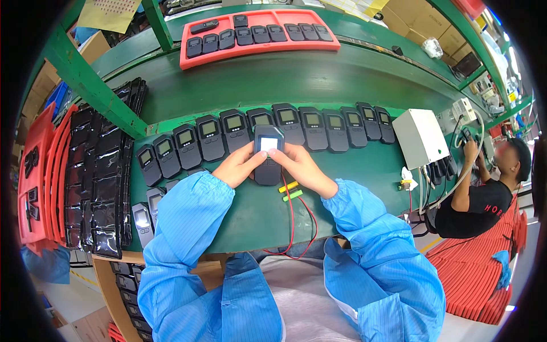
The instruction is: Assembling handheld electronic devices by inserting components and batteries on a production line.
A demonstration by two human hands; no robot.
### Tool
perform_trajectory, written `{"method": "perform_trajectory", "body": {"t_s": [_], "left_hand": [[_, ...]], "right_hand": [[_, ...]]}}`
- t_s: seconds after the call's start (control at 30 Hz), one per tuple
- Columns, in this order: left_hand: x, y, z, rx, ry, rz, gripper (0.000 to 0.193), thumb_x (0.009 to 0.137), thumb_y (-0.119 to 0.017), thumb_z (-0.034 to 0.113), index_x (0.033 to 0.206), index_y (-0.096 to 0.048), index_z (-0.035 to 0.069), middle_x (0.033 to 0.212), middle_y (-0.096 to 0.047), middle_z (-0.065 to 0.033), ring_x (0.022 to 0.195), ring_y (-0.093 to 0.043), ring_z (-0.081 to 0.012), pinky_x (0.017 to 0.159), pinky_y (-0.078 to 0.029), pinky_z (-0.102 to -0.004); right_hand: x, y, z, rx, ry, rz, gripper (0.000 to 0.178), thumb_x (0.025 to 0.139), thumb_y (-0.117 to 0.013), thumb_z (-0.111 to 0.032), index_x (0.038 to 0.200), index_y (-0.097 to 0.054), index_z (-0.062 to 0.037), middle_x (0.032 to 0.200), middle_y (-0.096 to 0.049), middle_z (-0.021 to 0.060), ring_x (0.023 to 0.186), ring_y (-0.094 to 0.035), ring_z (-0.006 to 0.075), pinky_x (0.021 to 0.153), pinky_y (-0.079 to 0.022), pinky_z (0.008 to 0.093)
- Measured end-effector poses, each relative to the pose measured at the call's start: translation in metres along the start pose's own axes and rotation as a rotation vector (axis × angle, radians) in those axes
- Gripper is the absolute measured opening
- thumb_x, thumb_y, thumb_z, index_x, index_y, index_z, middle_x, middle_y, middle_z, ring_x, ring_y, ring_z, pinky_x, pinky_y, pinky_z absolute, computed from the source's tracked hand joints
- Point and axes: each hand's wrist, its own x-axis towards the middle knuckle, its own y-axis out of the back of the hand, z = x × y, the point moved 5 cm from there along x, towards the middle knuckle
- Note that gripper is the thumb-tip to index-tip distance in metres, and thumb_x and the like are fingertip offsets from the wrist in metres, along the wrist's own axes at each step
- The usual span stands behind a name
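Note:
Between both hands I hold a black handheld meter (267, 171) upright over the green bench, its small screen lit white. My left hand (239, 163) is closed around its left side. My right hand (302, 167) grips the right side. Both thumbs rest on its front near the lower edge of the screen, where they cover the buttons. Just beyond my hands stands a curved row of similar black meters (235, 128) with grey-green screens. Red wires (292, 222) with a yellow piece (288, 187) and a green piece (292, 195) lie below my right hand.
A red foam tray (259, 52) of meters sits at the back. Black plastic packs (91, 182) and red trays (41, 188) stand at the left, near a green post (94, 85). A white box (420, 138) is on the right. Beyond it a person (476, 196) handles a device.

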Motion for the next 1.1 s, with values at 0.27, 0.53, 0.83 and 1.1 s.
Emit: {"method": "perform_trajectory", "body": {"t_s": [0.27,0.53,0.83,1.1], "left_hand": [[0.0003,-0.0002,-0.0007,-0.009,-0.006,0.000,0.044,0.096,-0.048,0.038,0.131,-0.046,0.012,0.102,-0.058,-0.0006,0.085,-0.052,-0.0088,0.065,-0.043,-0.0241],[-0.0010,-0.0010,0.0029,-0.015,0.018,-0.017,0.043,0.097,-0.047,0.031,0.133,-0.045,0.007,0.109,-0.057,-0.0018,0.091,-0.052,-0.0091,0.071,-0.044,-0.0238],[-0.0017,-0.0009,0.0052,0.017,0.024,-0.015,0.043,0.098,-0.046,0.031,0.133,-0.045,0.007,0.109,-0.057,-0.0014,0.089,-0.052,-0.0088,0.071,-0.044,-0.0238],[-0.0022,-0.0009,0.0053,0.012,0.014,-0.010,0.043,0.098,-0.046,0.031,0.132,-0.045,0.007,0.107,-0.058,-0.0012,0.089,-0.052,-0.0086,0.070,-0.044,-0.0233]], "right_hand": [[0.0003,0.0014,0.0006,-0.046,0.003,0.008,0.036,0.097,-0.050,-0.031,0.110,-0.059,0.0018,0.093,-0.064,0.0038,0.083,-0.058,0.0087,0.074,-0.048,0.0247],[0.0009,0.0017,0.0014,-0.029,0.009,-0.005,0.036,0.097,-0.050,-0.031,0.110,-0.058,0.0020,0.093,-0.064,0.0040,0.084,-0.058,0.0091,0.074,-0.048,0.0250],[-0.0009,-0.0004,-0.0033,0.002,0.010,-0.014,0.035,0.097,-0.049,-0.030,0.110,-0.059,0.0011,0.093,-0.064,0.0032,0.081,-0.058,0.0079,0.071,-0.048,0.0235],[-0.0004,0.0003,-0.0007,-0.021,0.016,-0.007,0.035,0.097,-0.049,-0.030,0.112,-0.058,0.0011,0.093,-0.064,0.0032,0.082,-0.058,0.0083,0.072,-0.048,0.0236]]}}
